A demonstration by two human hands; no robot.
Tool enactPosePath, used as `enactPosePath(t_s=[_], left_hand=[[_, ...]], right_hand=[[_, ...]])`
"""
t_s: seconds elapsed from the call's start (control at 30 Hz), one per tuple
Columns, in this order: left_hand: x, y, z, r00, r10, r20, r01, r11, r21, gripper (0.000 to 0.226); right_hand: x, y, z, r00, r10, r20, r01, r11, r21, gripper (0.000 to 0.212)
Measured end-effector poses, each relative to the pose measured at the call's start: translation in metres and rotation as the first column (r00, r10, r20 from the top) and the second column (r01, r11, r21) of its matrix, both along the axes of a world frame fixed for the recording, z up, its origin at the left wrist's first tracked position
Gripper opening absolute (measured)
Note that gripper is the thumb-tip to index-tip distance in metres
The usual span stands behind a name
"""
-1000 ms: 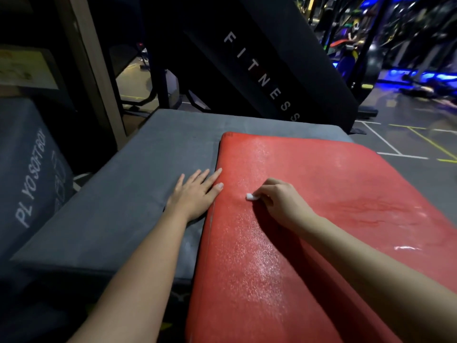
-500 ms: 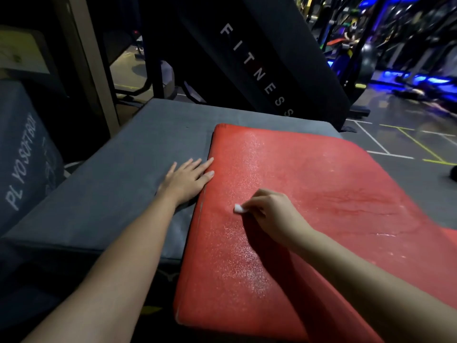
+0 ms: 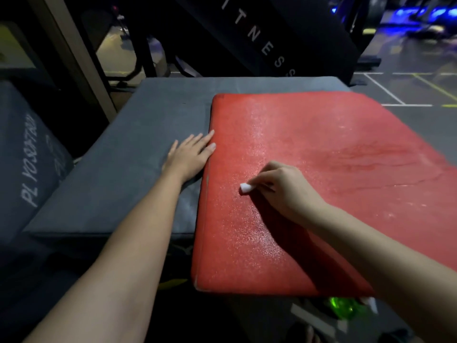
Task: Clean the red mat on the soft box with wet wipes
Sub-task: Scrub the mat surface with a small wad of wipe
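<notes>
Left hand [image 3: 190,154] lies flat on the soft box [image 3: 138,154], right hand [image 3: 284,191] pinches a tiny wet wipe [image 3: 244,188]; hard strokes could slide the overhanging red mat [image 3: 321,134] nearward.

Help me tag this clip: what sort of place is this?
Most likely a gym: a dark panel lettered FITNESS stands behind, a lettered soft box sits at left, and painted lines mark the floor.

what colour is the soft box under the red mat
Dark grey. The soft box shows best in the head view, left of the red mat.
</notes>
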State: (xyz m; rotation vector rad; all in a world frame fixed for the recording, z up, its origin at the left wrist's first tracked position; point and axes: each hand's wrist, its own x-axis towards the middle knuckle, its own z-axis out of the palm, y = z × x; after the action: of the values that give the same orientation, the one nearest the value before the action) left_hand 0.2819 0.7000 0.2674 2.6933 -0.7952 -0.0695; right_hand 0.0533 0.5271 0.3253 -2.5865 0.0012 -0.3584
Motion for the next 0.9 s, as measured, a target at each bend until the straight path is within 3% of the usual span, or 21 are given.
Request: enactPosePath(t_s=[0.2, 0.27, 0.37, 0.5, 0.57, 0.7, 0.83, 0.9], left_hand=[[-0.006, 0.001, 0.003, 1.0, -0.008, 0.006, 0.008, 0.999, -0.042, 0.056], [-0.009, 0.003, 0.002, 1.0, -0.019, 0.016, 0.021, 0.994, -0.107, 0.059], [-0.024, 0.011, 0.006, 0.999, -0.035, -0.028, 0.024, 0.942, -0.336, 0.07], [-0.073, 0.024, 0.022, 0.99, -0.095, -0.107, 0.033, 0.879, -0.476, 0.044], [-0.096, 0.033, 0.019, 0.983, -0.118, -0.143, 0.046, 0.902, -0.429, 0.046], [-0.116, 0.05, 0.002, 0.986, -0.126, -0.107, 0.11, 0.984, -0.143, 0.076], [-0.12, 0.049, 0.001, 0.993, -0.105, -0.056, 0.1, 0.992, -0.082, 0.062], [-0.12, 0.048, -0.001, 0.994, -0.102, -0.045, 0.099, 0.993, -0.068, 0.061]], right_hand=[[-0.033, 0.001, 0.023, 0.957, 0.106, -0.269, -0.113, 0.994, -0.011, 0.013], [-0.041, 0.004, 0.021, 0.962, 0.111, -0.248, -0.119, 0.993, -0.016, 0.013], [-0.037, 0.007, 0.014, 0.99, 0.068, -0.126, -0.073, 0.997, -0.034, 0.011], [-0.021, 0.011, 0.007, 1.0, -0.026, -0.012, 0.026, 1.0, -0.01, 0.011], [-0.022, 0.015, 0.007, 0.999, -0.048, -0.018, 0.048, 0.999, 0.0, 0.012], [-0.046, 0.027, 0.015, 0.998, 0.011, -0.068, -0.012, 1.0, -0.025, 0.013], [-0.087, 0.03, 0.026, 0.957, 0.177, -0.228, -0.184, 0.983, -0.012, 0.015], [-0.095, 0.03, 0.024, 0.961, 0.168, -0.22, -0.175, 0.985, -0.009, 0.015]])
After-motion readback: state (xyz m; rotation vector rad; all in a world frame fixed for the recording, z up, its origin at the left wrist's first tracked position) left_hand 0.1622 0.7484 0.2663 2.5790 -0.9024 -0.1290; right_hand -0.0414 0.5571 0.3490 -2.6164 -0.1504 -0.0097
